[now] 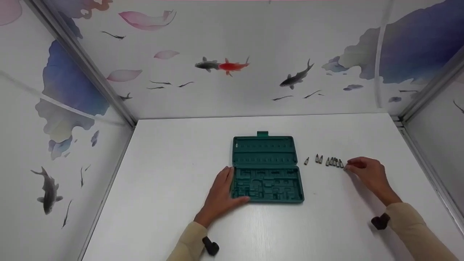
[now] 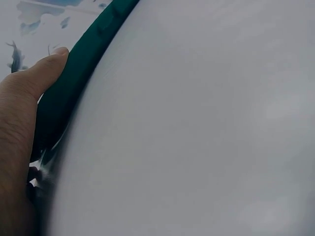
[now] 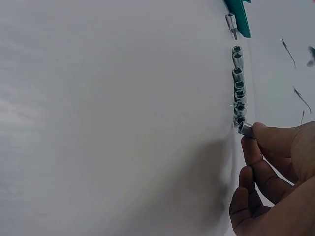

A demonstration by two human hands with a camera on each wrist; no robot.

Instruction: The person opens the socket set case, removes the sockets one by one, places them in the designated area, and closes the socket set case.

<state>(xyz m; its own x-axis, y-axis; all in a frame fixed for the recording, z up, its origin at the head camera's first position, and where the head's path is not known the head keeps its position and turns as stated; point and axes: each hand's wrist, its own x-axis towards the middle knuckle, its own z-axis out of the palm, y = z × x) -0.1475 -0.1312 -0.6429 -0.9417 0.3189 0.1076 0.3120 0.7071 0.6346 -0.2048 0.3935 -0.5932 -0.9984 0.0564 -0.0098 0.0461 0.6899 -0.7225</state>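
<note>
An open green tool case (image 1: 268, 202) lies flat on the white table, its moulded slots facing up. My left hand (image 1: 222, 195) grips the case's near left corner, fingers along the left side and thumb at the front edge; the left wrist view shows the thumb (image 2: 49, 71) against the green side. To the right of the case, my right hand (image 1: 369, 174) pinches a small metal socket (image 3: 247, 130) between thumb and forefinger at the right end of a row. Several similar sockets (image 3: 239, 93) stand in that row. Nearest the case is a socket piece with a narrow tip (image 3: 232, 24).
White panels printed with fish and petals enclose the table (image 1: 174, 152) at the back and sides. A metal frame post (image 1: 108, 87) runs down the back left corner. The case lid (image 1: 264, 152) lies folded back, its latch tab (image 1: 262, 133) toward the rear panel.
</note>
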